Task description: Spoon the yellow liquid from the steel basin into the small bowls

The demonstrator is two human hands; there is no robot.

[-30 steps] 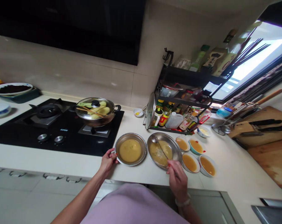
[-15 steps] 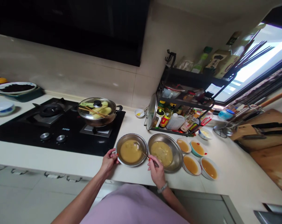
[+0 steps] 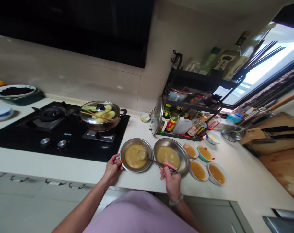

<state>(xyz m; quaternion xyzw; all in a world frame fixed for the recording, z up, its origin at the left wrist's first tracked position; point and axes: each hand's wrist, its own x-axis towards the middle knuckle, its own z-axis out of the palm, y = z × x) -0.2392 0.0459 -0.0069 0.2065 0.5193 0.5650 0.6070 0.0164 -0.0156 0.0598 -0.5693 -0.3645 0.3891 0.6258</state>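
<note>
My left hand grips the rim of a steel bowl at its left side. Thick yellowish liquid fills the lower part of that bowl. In my right hand is the handle of a metal spoon, tilted low across the rim. The spoon's head sits in the liquid. Touching or almost touching on the right is a second, wider steel bowl with similar liquid, partly covered from view by my right hand and the handle.
Several small bowls of orange-brown liquid stand to the right. A lidded pan is on the black gas hob at left. A black spice rack with bottles stands behind; a knife block is at far right.
My right hand has moved right, and the spoon lies at a flatter angle, its head shifted slightly left in the liquid. My left hand stays on the rim.
</note>
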